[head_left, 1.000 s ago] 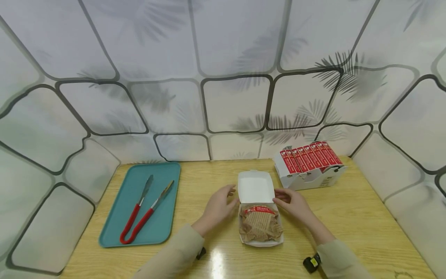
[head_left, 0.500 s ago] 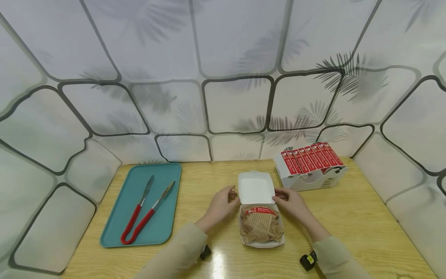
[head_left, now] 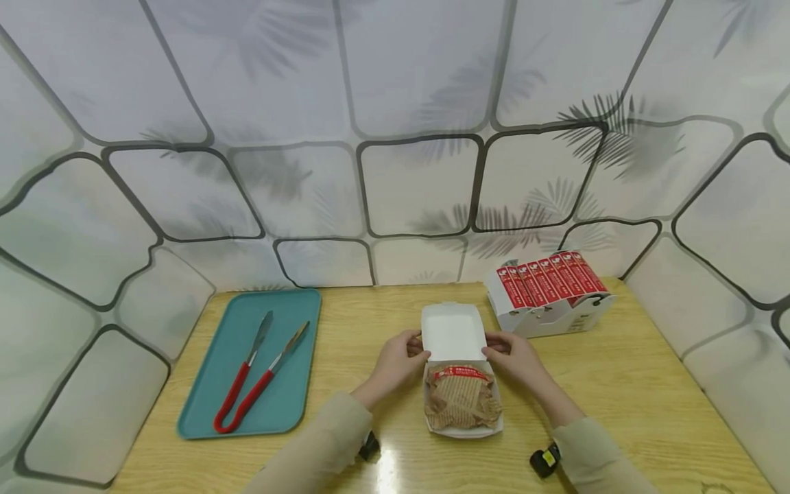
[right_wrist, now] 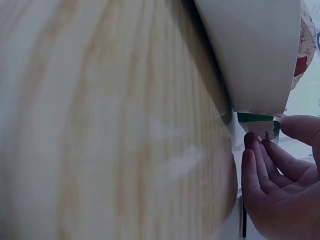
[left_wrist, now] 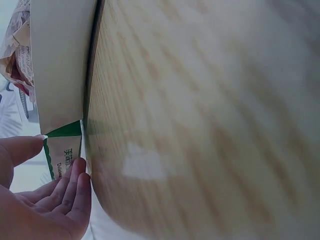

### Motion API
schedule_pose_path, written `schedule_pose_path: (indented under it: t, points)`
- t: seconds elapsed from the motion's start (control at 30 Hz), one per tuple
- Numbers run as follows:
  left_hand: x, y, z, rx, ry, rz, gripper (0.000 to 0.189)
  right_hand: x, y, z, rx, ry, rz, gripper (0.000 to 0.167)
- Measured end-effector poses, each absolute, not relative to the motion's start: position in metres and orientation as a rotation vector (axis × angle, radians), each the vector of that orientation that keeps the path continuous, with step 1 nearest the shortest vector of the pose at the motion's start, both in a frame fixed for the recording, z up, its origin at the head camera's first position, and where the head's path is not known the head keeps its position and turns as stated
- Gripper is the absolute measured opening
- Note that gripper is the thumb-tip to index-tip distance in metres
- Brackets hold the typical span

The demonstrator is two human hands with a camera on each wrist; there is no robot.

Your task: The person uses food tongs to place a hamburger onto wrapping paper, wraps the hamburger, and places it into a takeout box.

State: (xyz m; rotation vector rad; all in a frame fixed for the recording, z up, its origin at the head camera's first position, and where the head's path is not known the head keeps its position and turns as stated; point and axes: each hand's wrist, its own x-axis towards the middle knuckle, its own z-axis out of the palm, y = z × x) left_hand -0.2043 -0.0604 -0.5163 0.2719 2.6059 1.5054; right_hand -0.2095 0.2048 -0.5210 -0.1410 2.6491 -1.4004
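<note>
A white cardboard burger box (head_left: 453, 332) lies opened in the middle of the table, its lid laid back away from the person. In its near half sits a burger in brown striped paper (head_left: 461, 399) with a red printed band. My left hand (head_left: 395, 361) is at the lid's left edge, thumb at its rim and fingers along the outside. At the right edge my right hand (head_left: 518, 358) holds the lid the same way. Both wrist views show the lid's green-and-white printed outer side, at the left fingers (left_wrist: 75, 180) and at the right fingers (right_wrist: 255, 155).
On the left lies a teal tray (head_left: 285, 405) bearing red-handled tongs (head_left: 247, 384). A white carton (head_left: 555, 325) with several red-and-white boxes (head_left: 549, 280) stands at the back right. Patterned cloth walls (head_left: 420, 185) enclose the wooden table (head_left: 648, 398).
My left hand has moved slightly right and closed in on the lid's left edge. The right hand has shifted its fingers a little at the right edge. Box, burger and tray stay put.
</note>
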Motion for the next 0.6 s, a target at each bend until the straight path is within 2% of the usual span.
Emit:
schedule_pose_path:
  t: [0.6]
  points:
    - [-0.2049, -0.0635, -0.5157, 0.213, 2.548, 1.777, 0.041, -0.2079, 0.2005, -0.5176, -0.167, 2.498, -1.73, 0.049]
